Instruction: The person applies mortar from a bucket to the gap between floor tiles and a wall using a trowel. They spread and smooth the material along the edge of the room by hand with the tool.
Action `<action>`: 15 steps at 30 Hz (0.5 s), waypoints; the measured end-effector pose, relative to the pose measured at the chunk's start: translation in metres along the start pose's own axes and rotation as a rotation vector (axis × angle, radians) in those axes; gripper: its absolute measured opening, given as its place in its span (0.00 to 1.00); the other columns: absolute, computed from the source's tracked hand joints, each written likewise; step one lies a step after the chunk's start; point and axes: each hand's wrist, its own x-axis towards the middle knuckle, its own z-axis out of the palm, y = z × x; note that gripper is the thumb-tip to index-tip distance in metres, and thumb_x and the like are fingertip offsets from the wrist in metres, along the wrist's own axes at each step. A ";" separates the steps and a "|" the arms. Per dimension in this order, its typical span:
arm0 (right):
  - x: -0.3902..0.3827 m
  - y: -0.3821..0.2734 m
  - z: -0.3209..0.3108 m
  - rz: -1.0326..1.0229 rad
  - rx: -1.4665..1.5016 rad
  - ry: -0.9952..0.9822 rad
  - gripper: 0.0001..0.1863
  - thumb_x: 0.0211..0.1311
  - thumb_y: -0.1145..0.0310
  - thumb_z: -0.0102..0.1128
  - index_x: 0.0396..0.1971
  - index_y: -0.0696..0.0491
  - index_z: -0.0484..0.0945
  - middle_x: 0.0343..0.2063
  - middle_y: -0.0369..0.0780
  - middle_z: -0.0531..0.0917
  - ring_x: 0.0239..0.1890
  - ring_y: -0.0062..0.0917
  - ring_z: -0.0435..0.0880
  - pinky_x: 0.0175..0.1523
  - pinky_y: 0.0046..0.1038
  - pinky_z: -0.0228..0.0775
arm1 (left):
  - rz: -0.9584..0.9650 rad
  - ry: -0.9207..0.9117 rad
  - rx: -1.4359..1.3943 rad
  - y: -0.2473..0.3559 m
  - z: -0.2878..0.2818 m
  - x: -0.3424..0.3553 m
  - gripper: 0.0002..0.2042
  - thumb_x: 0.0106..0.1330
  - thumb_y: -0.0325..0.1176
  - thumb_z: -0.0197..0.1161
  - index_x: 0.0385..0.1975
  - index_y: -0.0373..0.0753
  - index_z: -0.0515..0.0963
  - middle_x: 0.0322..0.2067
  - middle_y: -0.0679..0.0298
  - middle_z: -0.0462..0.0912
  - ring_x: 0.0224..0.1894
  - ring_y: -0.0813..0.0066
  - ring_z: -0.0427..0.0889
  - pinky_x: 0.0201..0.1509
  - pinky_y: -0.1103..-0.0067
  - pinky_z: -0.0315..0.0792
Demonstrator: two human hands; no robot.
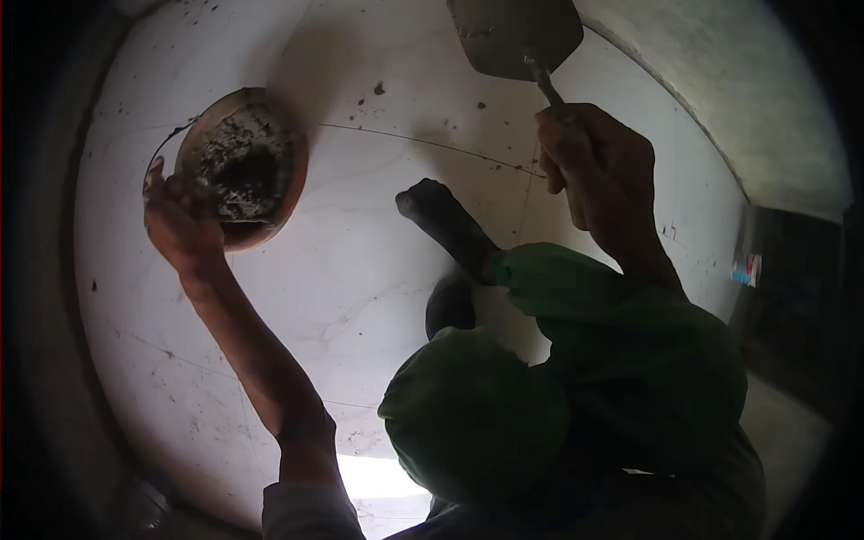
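Left hand [184, 223]: fingers apparently hold thin dark handle [168, 136] of round orange-brown pan [300, 166]. Right hand [607, 171]: fingers grip grey metal trowel [517, 38].

The light is dim, with white glare on the floor [382, 477] below the left hand [184, 229] and right hand [612, 175]. Soft shadows lie between them; beyond both, straight edges bend into a black rim.
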 end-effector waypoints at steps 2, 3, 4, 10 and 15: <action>-0.029 0.025 -0.041 0.031 0.011 0.083 0.15 0.76 0.62 0.62 0.47 0.61 0.83 0.23 0.35 0.79 0.24 0.15 0.75 0.31 0.23 0.67 | -0.027 0.036 -0.028 -0.016 0.014 -0.004 0.20 0.82 0.42 0.53 0.60 0.30 0.72 0.26 0.69 0.68 0.27 0.79 0.68 0.33 0.79 0.67; -0.044 0.041 -0.070 0.059 -0.011 0.119 0.14 0.77 0.64 0.61 0.47 0.62 0.82 0.24 0.35 0.79 0.24 0.16 0.76 0.30 0.23 0.68 | -0.373 0.159 -0.437 0.007 0.032 -0.016 0.20 0.83 0.43 0.52 0.59 0.30 0.71 0.24 0.70 0.63 0.24 0.81 0.63 0.28 0.80 0.62; -0.059 0.054 -0.099 0.076 -0.041 0.158 0.14 0.77 0.66 0.60 0.47 0.62 0.82 0.24 0.36 0.79 0.24 0.16 0.76 0.30 0.24 0.68 | -0.399 0.130 -0.498 0.031 0.046 -0.034 0.19 0.83 0.45 0.49 0.52 0.31 0.70 0.22 0.71 0.55 0.19 0.81 0.55 0.22 0.80 0.53; -0.115 0.116 -0.163 0.187 0.072 0.357 0.09 0.74 0.69 0.61 0.41 0.61 0.84 0.24 0.35 0.79 0.23 0.15 0.75 0.30 0.22 0.68 | -0.329 -0.049 -0.425 0.056 0.028 -0.031 0.16 0.86 0.39 0.43 0.44 0.32 0.70 0.22 0.73 0.53 0.22 0.79 0.56 0.26 0.78 0.56; -0.129 0.186 -0.213 0.340 0.084 0.500 0.10 0.72 0.68 0.62 0.40 0.60 0.84 0.23 0.35 0.79 0.23 0.16 0.74 0.29 0.22 0.68 | -0.393 -0.131 -0.137 0.104 0.114 -0.064 0.14 0.85 0.39 0.43 0.37 0.38 0.67 0.27 0.70 0.59 0.28 0.79 0.59 0.34 0.76 0.60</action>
